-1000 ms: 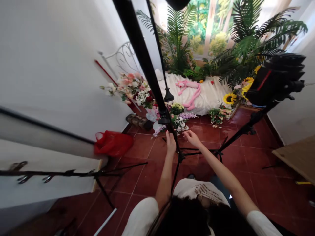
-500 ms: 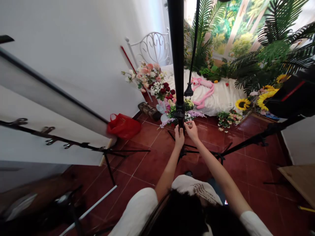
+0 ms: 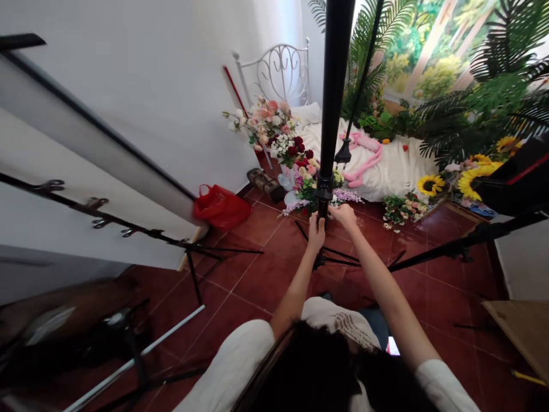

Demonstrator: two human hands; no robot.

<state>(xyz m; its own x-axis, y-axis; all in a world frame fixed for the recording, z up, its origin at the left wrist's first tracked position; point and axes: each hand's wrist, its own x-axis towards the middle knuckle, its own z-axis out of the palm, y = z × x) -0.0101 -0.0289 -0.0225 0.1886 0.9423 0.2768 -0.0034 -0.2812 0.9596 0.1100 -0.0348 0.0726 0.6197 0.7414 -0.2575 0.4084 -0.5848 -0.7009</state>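
A tall black light-stand pole (image 3: 332, 97) rises in front of me, its tripod legs (image 3: 338, 260) spread on the red tiled floor. My left hand (image 3: 316, 232) is wrapped around the pole just below its locking collar (image 3: 325, 191). My right hand (image 3: 343, 216) grips the knob on the right side of that collar. Both arms reach forward from my white sleeves.
A second stand (image 3: 467, 243) with a black and red lamp head leans at right. A white backdrop roll (image 3: 94, 149) on a crossbar stand stretches left. A red bag (image 3: 221, 206), flower bouquets (image 3: 274, 123), a white bed with a pink plush toy (image 3: 364, 157) and palms lie beyond.
The pole has swung from a tilt to upright and shifted right in view. My right hand moved from open beside the pole onto the collar knob. My head turned left.
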